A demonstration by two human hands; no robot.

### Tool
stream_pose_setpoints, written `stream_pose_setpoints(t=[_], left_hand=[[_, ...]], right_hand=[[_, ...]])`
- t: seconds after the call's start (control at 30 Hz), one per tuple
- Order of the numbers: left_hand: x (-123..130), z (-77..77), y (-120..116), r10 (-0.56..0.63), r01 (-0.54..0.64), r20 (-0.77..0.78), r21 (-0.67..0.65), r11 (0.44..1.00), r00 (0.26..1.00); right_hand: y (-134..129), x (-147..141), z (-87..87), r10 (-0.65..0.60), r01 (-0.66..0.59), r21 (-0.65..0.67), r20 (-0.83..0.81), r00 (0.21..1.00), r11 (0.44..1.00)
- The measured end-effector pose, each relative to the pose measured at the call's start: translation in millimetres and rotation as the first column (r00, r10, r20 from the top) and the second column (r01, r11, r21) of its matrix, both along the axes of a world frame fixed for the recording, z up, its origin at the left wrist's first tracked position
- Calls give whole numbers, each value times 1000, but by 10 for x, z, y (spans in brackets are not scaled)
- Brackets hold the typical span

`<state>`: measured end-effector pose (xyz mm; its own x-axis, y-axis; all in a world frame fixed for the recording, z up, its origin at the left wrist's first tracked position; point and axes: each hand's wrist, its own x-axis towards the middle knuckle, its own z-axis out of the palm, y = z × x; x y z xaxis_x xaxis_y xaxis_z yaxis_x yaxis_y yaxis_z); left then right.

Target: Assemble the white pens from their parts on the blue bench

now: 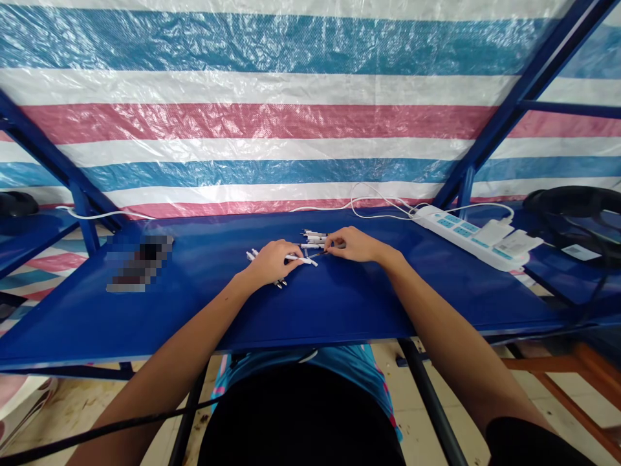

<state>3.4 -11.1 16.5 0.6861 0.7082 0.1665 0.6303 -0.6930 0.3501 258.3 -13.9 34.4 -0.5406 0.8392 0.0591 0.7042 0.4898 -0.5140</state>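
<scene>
Several slim white pens (313, 238) lie bunched at the middle of the blue counter (339, 310), and both hands work right over them. On my feed, the left hand (272, 262) is closed narrow, pinching one white pen (301, 259) crosswise between its fingers — a close hold that seems right for something this thin and smooth. The right hand (350, 244) sits palm down, also narrow, its fingertips (330, 244) at a dark slender piece (324, 254); whether they grip it, I cannot tell from here. A few small metal-tipped bits (280, 282) show just below the left hand. The pens look like glossy plastic — round, narrow, tapered. Farther right lies a white power strip (466, 236) with a white cable (383, 208) behind it, and a pixelated blur (140, 262) hides something at the counter's left.
</scene>
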Motion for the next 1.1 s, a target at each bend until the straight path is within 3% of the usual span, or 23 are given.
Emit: stream_pose_setpoints(t=[0.2,0.47,0.67,0.97,1.1], left_hand=[[18,-33,-3,8,-8,18,1,1000,1000],[35,-43,-5,13,-13,27,-8,1000,1000],[26,-60,0,15,-15,18,13,1000,1000],[39,-70,4,32,-32,18,9,999,999],[24,-48,11,34,-35,27,10,999,999]], right_hand=[[-19,-27,9,26,-25,15,-26,999,1000],[1,40,48,-86,89,70,-38,996,994],[-7,-43,7,-109,109,99,-6,994,989],[-14,-98,-38,-19,21,58,-29,999,998],[-10,-89,-28,-43,46,58,-43,998,997]])
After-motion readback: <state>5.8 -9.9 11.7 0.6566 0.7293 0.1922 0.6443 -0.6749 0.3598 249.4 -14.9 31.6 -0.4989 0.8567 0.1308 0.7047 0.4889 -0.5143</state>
